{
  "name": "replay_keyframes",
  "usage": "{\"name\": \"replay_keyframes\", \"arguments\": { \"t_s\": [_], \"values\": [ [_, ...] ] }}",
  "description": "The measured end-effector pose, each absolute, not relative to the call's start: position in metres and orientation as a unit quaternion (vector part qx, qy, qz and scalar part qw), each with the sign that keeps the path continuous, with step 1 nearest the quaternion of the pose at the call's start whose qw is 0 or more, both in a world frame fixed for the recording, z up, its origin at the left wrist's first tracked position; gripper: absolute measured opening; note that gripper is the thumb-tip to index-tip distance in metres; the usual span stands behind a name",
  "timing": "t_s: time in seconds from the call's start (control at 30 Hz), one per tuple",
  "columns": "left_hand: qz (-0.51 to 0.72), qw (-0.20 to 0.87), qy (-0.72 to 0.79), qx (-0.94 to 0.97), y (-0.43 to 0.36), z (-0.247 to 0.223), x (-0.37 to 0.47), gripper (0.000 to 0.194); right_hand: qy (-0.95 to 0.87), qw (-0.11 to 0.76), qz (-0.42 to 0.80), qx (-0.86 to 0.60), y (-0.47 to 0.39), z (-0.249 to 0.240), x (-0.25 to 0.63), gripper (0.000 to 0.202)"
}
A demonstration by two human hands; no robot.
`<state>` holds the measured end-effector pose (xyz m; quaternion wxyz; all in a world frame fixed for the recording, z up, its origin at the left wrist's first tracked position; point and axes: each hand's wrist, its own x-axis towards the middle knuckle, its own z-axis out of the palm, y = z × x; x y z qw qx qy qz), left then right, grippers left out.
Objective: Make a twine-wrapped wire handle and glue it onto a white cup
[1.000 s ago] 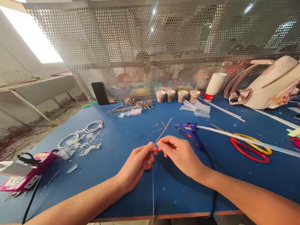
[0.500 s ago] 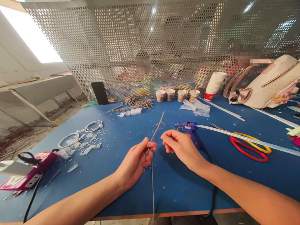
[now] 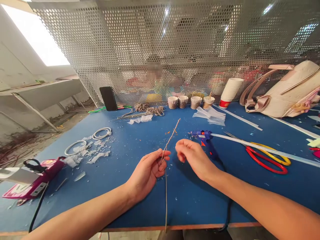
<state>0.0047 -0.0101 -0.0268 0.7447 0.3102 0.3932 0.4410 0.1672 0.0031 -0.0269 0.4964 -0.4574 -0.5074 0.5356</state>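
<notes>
My left hand [image 3: 150, 170] pinches a thin stem wrapped in grey-brown cord [image 3: 172, 135] between thumb and fingers, its tip slanting up and to the right. From beneath that hand a length of loose cord [image 3: 166, 200] runs down past the table's front edge. Just to the right, my right hand [image 3: 193, 156] hovers with its fingers curled together, apart from the stem; whether anything is in them is hidden. Behind it lies a blue glue gun [image 3: 206, 141] with a long clear glue stick [image 3: 240, 143] in its back end.
Scissors [image 3: 267, 160] with red and yellow handles lie at right. Along the back stand small wrapped cups [image 3: 183, 101], stacked paper cups [image 3: 230, 93], a phone [image 3: 108, 98], cord bundles [image 3: 153, 110] and a bag [image 3: 287, 93]. White rings [image 3: 101, 133], plastic scraps and a power strip [image 3: 35, 180] are at left.
The right hand has shifted slightly right, its fingers more curled. The stem has turned a little in the left hand, which still grips it. The whole view has moved slightly.
</notes>
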Motion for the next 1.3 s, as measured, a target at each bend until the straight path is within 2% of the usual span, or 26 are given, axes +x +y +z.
{"name": "replay_keyframes", "arguments": {
  "t_s": [0.13, 0.27, 0.33, 0.43, 0.5, 0.53, 0.6, 0.63, 0.7, 0.77, 0.83, 0.93, 0.97, 1.0, 1.07, 1.1, 1.13, 1.17, 1.3],
  "values": [
    [0.448, 0.736, 0.397, 0.316, -0.007, -0.029, 0.006, 0.018, -0.434, 0.592, 0.547, -0.403, 0.01, -0.016, 0.18, 0.024],
    [0.454, 0.726, 0.396, 0.333, -0.004, -0.035, 0.011, 0.012, -0.498, 0.586, 0.502, -0.395, 0.012, 0.001, 0.175, 0.034],
    [0.445, 0.734, 0.385, 0.338, -0.004, -0.038, 0.014, 0.014, -0.585, 0.545, 0.444, -0.403, 0.016, 0.012, 0.156, 0.039],
    [0.454, 0.738, 0.371, 0.335, -0.004, -0.041, 0.015, 0.015, -0.738, 0.428, 0.343, -0.395, 0.029, 0.026, 0.108, 0.041],
    [0.461, 0.736, 0.363, 0.337, -0.006, -0.042, 0.013, 0.016, -0.823, 0.335, 0.311, -0.338, 0.04, 0.033, 0.068, 0.027],
    [0.464, 0.735, 0.36, 0.339, -0.006, -0.041, 0.012, 0.017, -0.857, 0.292, 0.303, -0.296, 0.045, 0.035, 0.049, 0.008],
    [0.473, 0.728, 0.36, 0.34, -0.003, -0.04, 0.008, 0.017, -0.885, 0.233, 0.28, -0.291, 0.054, 0.042, 0.018, 0.015],
    [0.48, 0.723, 0.362, 0.339, -0.001, -0.04, 0.006, 0.016, -0.89, 0.222, 0.265, -0.297, 0.057, 0.046, 0.01, 0.013],
    [0.5, 0.71, 0.368, 0.332, 0.008, -0.039, 0.001, 0.014, -0.891, 0.23, 0.237, -0.311, 0.059, 0.057, 0.008, 0.03],
    [0.522, 0.693, 0.379, 0.321, 0.018, -0.036, -0.005, 0.013, -0.887, 0.261, 0.22, -0.311, 0.057, 0.07, 0.028, 0.035],
    [0.549, 0.678, 0.382, 0.306, 0.028, -0.031, -0.012, 0.012, -0.853, 0.295, 0.271, -0.334, 0.05, 0.08, 0.065, 0.023],
    [0.587, 0.661, 0.364, 0.292, 0.04, -0.014, -0.024, 0.011, -0.746, 0.301, 0.409, -0.43, 0.029, 0.074, 0.131, 0.025],
    [0.6, 0.655, 0.356, 0.29, 0.041, -0.007, -0.028, 0.01, -0.716, 0.263, 0.461, -0.453, 0.02, 0.066, 0.151, 0.027],
    [0.609, 0.652, 0.348, 0.29, 0.042, 0.001, -0.032, 0.01, -0.69, 0.178, 0.518, -0.473, 0.01, 0.056, 0.166, 0.029],
    [0.616, 0.649, 0.335, 0.295, 0.038, 0.017, -0.038, 0.01, -0.647, -0.057, 0.596, -0.473, -0.004, 0.031, 0.179, 0.032],
    [0.615, 0.651, 0.331, 0.299, 0.034, 0.025, -0.041, 0.01, -0.63, -0.14, 0.621, -0.446, -0.006, 0.019, 0.176, 0.032],
    [0.607, 0.656, 0.328, 0.305, 0.029, 0.032, -0.042, 0.01, -0.623, -0.185, 0.632, -0.422, -0.005, 0.008, 0.167, 0.034],
    [0.596, 0.665, 0.32, 0.317, 0.023, 0.039, -0.044, 0.01, -0.637, -0.191, 0.632, -0.398, 0.001, 0.0, 0.151, 0.034],
    [0.597, 0.659, 0.296, 0.348, -0.011, 0.062, -0.049, 0.012, -0.731, 0.047, 0.554, -0.395, 0.047, -0.006, 0.068, 0.022]
  ]
}}
